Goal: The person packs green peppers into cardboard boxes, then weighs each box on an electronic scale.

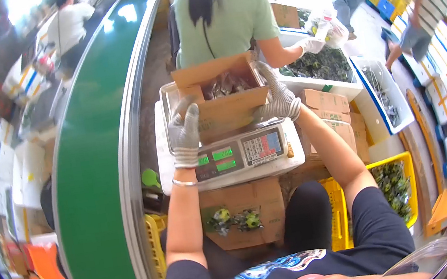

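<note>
An open cardboard box (232,103) sits tilted over the pan of a digital scale (236,163), with clear-wrapped packets (225,85) inside. At its left side is my left hand (184,133) in a grey-white knit glove, fingers pointing up against the cardboard. My right hand (281,96), gloved the same way, grips the right side and a flap. Green digits glow on the scale's display. Whether the box's bottom touches the pan is hidden. Two bagged green items (235,220) lie on a cardboard sheet (240,194) below the scale.
A green conveyor belt (92,158) runs along the left. Ahead sits a person in a green shirt (224,22), near a foam box of dark greens (319,66). Stacked cartons (327,105) and a yellow crate (413,187) stand at the right. Other people are farther off.
</note>
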A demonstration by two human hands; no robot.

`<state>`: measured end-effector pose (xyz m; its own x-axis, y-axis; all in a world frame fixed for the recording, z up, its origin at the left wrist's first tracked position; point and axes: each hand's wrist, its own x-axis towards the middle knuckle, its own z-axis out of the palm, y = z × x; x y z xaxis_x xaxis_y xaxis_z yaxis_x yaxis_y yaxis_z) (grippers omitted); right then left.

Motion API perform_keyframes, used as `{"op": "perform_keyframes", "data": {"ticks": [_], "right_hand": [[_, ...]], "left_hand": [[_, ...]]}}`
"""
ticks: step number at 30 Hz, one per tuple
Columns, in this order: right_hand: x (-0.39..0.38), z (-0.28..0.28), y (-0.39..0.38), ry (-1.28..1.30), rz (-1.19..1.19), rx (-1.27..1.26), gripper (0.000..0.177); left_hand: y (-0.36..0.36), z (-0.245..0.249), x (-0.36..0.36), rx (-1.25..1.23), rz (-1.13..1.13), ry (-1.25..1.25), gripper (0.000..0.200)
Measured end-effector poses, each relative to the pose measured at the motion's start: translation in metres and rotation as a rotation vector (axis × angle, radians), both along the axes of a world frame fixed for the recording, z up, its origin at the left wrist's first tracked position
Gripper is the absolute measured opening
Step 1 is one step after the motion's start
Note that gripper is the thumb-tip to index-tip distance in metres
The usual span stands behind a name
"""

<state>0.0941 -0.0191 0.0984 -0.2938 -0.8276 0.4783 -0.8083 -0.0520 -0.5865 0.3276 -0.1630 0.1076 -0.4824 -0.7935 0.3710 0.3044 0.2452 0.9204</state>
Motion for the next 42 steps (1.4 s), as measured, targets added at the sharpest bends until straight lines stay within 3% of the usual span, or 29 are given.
{"op": "perform_keyframes", "data": {"ticks": [3, 5, 7, 8, 10, 11, 12, 14, 16, 17, 18, 19, 20, 21, 22, 23, 26, 28, 30, 32, 34, 35, 38, 40, 42], "right_hand": [[-0.014, -0.027, -0.019, -0.206, 0.125, 0.186, 0.099], [0.0, -0.009, -0.027, -0.461, 0.275, 0.193, 0.097], [0.024, 0.006, -0.033, -0.547, 0.347, 0.166, 0.097], [0.037, 0.011, -0.037, -0.471, 0.34, 0.134, 0.096], [0.084, 0.015, -0.05, -0.635, 0.34, 0.162, 0.097], [0.106, 0.009, -0.063, -0.813, 0.456, 0.164, 0.098], [0.135, -0.003, -0.074, -0.798, 0.439, 0.084, 0.1], [0.198, -0.008, -0.1, -0.71, 0.395, 0.006, 0.101], [0.265, 0.007, -0.129, -0.573, 0.338, 0.008, 0.099], [0.292, -0.016, -0.157, -0.507, 0.365, -0.03, 0.095], [0.324, -0.013, -0.165, -0.483, 0.309, -0.094, 0.093], [0.356, -0.029, -0.192, -0.701, 0.434, -0.034, 0.095], [0.371, -0.039, -0.199, -0.518, 0.332, 0.126, 0.095], [0.382, -0.048, -0.201, -0.332, 0.228, 0.29, 0.095], [0.39, -0.054, -0.201, -0.143, 0.127, 0.45, 0.096], [0.397, -0.038, -0.195, -0.06, 0.128, 0.573, 0.087], [0.363, -0.035, -0.145, -0.035, 0.438, 0.453, 0.08], [0.333, -0.014, -0.082, 0.059, 0.459, 0.892, 0.08], [0.313, -0.039, -0.014, 0.294, 0.285, 1.215, 0.071], [0.314, -0.083, 0.052, 0.465, 0.148, 1.133, 0.068], [0.313, -0.13, 0.085, 0.344, 0.112, 0.942, 0.058], [0.311, -0.139, 0.089, 0.319, 0.101, 0.886, 0.057], [0.311, -0.159, 0.098, 0.255, 0.042, 0.752, 0.05], [0.31, -0.161, 0.106, 0.267, 0.006, 0.704, 0.048], [0.308, -0.125, 0.124, 0.313, -0.014, 0.846, 0.061]], "left_hand": [[-0.012, -0.004, 0.006, -0.008, 0.082, 0.01, 0.039], [-0.02, -0.013, 0.015, 0.159, 0.056, 0.099, 0.039], [-0.026, -0.018, 0.028, 0.34, 0.029, 0.223, 0.039], [-0.023, -0.003, 0.041, 0.137, 0.167, 0.111, 0.039], [-0.024, 0.012, 0.07, 0.226, 0.172, 0.342, 0.035], [-0.024, 0.023, 0.092, -0.027, 0.425, 0.095, 0.032], [-0.025, 0.04, 0.113, 0.008, 0.443, 0.186, 0.034], [-0.042, 0.043, 0.149, -0.219, 0.729, 0.207, 0.055], [-0.042, 0.048, 0.197, -0.628, 1.13, -0.279, 0.079], [-0.037, 0.051, 0.221, -0.534, 1.019, -0.426, 0.089], [-0.04, 0.043, 0.241, -0.635, 0.869, -0.612, 0.092], [-0.044, 0.029, 0.249, -0.624, 0.885, -0.723, 0.092], [-0.048, 0.014, 0.255, -0.607, 0.895, -0.835, 0.092], [-0.063, 0.003, 0.267, -0.71, 0.945, -0.816, 0.09], [-0.078, -0.004, 0.272, -0.588, 1.036, -0.651, 0.088], [-0.092, -0.013, 0.28, -0.572, 1.08, -0.689, 0.087], [-0.119, -0.02, 0.288, -0.518, 1.119, -0.67, 0.089], [-0.123, -0.022, 0.289, -0.587, 1.125, -0.672, 0.092], [-0.114, -0.009, 0.282, -0.598, 1.231, -0.775, 0.089], [-0.096, 0.01, 0.265, -0.63, 1.359, -0.694, 0.081], [-0.076, 0.015, 0.247, -0.849, 1.412, -0.513, 0.071], [-0.055, 0.026, 0.232, -0.898, 1.347, -0.413, 0.057], [-0.007, -0.002, 0.191, -0.677, 0.958, -0.32, 0.042], [0.018, -0.04, 0.172, -0.536, 0.671, -0.566, 0.035], [0.044, -0.062, 0.172, -0.124, 0.228, -1.089, 0.05]]}}
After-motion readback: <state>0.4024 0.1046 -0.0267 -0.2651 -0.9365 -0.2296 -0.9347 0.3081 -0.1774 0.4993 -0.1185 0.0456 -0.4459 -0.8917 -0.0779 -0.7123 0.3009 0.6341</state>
